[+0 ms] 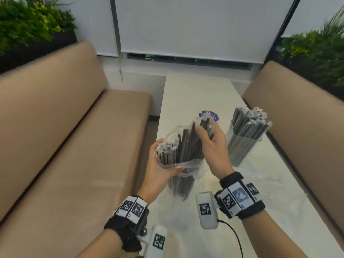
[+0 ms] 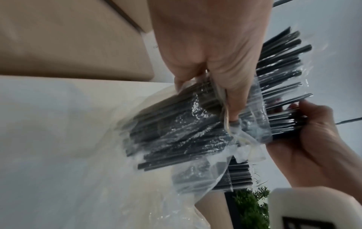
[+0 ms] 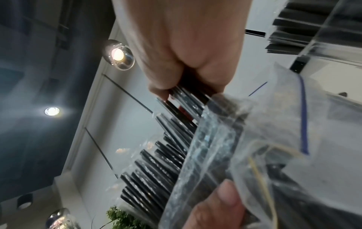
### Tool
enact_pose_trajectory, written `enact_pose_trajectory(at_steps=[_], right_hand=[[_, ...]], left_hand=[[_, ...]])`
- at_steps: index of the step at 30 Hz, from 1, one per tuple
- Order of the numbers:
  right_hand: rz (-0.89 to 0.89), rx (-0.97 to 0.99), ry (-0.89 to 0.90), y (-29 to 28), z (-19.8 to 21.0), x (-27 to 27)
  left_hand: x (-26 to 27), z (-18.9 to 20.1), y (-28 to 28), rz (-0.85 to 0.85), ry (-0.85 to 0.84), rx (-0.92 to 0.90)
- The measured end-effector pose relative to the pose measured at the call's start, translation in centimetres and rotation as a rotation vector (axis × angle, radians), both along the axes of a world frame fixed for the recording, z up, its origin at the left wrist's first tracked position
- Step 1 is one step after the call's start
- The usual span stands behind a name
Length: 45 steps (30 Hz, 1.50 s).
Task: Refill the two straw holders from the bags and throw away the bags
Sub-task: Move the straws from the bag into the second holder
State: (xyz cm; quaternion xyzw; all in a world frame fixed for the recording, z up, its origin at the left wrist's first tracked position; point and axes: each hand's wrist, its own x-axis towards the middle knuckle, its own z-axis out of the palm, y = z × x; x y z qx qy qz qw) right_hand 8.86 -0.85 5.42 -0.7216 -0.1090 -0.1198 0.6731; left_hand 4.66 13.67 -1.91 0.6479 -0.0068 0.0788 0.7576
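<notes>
A clear plastic bag (image 1: 183,163) of black straws (image 1: 186,144) hangs over the near straw holder (image 1: 181,186), which has black straws in it. My left hand (image 1: 163,164) grips the bag from below and the side. Higher up, my right hand (image 1: 207,137) pinches the straws' top ends, which stick out of the bag's mouth. The left wrist view shows my left hand (image 2: 227,96) around the bag (image 2: 186,127) and my right hand (image 2: 313,139) on the straw tips (image 2: 282,66). The second holder (image 1: 242,144), at the right, is packed with wrapped straws.
The narrow white table (image 1: 195,94) runs away from me between two beige benches (image 1: 74,146). A purple round sticker (image 1: 214,116) lies beyond the bag. Crinkled clear plastic (image 1: 264,177) lies on the table near the right holder. Plants stand behind both benches.
</notes>
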Motion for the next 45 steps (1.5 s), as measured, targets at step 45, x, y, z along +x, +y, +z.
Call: enact_pose_trajectory(at_steps=[45], right_hand=[[-0.081, 0.413, -0.286, -7.6, 14.4, 8.5]], left_hand=[[3.3, -1.3, 0.7, -0.131, 0.141, 0.006]])
